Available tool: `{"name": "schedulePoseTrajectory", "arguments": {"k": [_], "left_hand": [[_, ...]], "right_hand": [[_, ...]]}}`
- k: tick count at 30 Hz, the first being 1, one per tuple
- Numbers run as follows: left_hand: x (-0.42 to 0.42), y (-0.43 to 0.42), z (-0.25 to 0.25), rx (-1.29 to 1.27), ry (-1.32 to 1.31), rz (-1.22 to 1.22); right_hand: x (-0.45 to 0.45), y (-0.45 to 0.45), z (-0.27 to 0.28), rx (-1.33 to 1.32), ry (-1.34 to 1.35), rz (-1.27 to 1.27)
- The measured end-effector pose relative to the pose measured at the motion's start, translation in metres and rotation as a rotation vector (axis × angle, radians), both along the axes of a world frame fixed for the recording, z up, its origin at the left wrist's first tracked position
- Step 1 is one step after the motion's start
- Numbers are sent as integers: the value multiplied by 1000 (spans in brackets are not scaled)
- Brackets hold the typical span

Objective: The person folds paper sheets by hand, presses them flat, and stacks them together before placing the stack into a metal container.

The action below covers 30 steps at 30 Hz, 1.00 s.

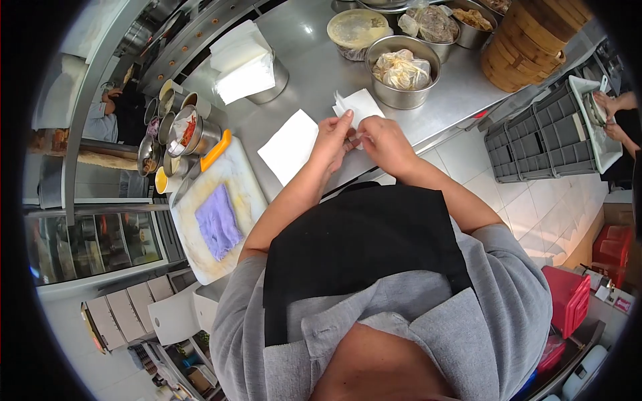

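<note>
Your left hand (332, 142) and right hand (386, 142) meet above the counter (307, 73), to the near left of the steel pot (404, 100), fingers bunched; whether either grip pinches paper, this angle does not tell. White paper (364, 103) lies just beyond both hands, beside the pot on its left. Another white sheet (287, 144), farther left of the pot, sits closer to your left hand, its long axis unclear where your wrist (319, 170) covers one side.
</note>
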<state>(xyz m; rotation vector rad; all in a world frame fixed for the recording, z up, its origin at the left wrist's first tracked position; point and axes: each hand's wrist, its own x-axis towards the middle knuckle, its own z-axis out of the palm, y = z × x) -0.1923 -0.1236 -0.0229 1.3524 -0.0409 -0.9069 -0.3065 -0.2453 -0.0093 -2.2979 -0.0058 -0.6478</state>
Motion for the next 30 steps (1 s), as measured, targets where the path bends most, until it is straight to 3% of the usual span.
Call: {"name": "schedulePoseTrajectory", "arguments": {"k": [3,7,11,14,17,20,25,30], "left_hand": [[8,8,2,-126,98,-22],[10,10,-6,33,-24,91],[12,15,-11,-50,13,45],[13,16,-9,-98,89,70],[12,18,-9,-168,144,59],[10,19,-8,-203,165,38],[8,16,19,-268,313,78],[22,15,-26,-102,44,33]], "right_hand": [[-5,14,4,125,80,119],[-8,14,-2,290,168,207],[-5,12,-23,518,169,327],[-4,10,-26,618,133,200],[-7,-5,-13,236,207,-206],[-11,-17,-14,-7,323,-377],[-3,-23,-19,26,485,-379],[3,-30,-8,144,621,-375]]}}
